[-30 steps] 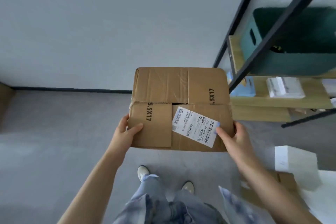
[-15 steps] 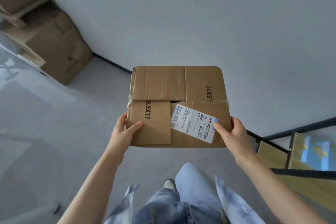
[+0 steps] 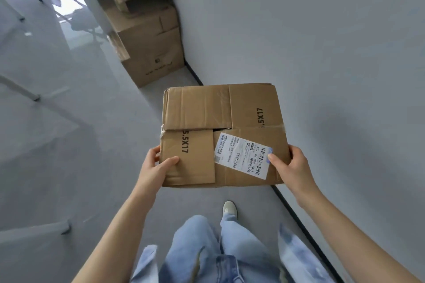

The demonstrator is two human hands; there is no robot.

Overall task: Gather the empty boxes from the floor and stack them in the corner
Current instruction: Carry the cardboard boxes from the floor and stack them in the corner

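I carry a brown cardboard box [image 3: 202,112] at waist height in front of me, its flaps folded shut and a white shipping label [image 3: 243,157] on top. My left hand [image 3: 154,167] grips its near left corner, thumb on top. My right hand [image 3: 291,167] grips the near right corner, thumb resting on the label's edge. Ahead at the upper middle, a stack of brown cardboard boxes [image 3: 149,53] stands in the corner against the white wall [image 3: 322,41].
Grey floor [image 3: 92,145] runs between me and the stack. The wall with its dark skirting [image 3: 296,211] lies close on my right. A glass partition with white frame bars [image 3: 20,89] is on the left. My legs and one shoe [image 3: 229,208] show below.
My view has swung left: the black shelf unit has left the frame and the corner stack of boxes now lies ahead and nearer. Both hands keep the same hold on the box.
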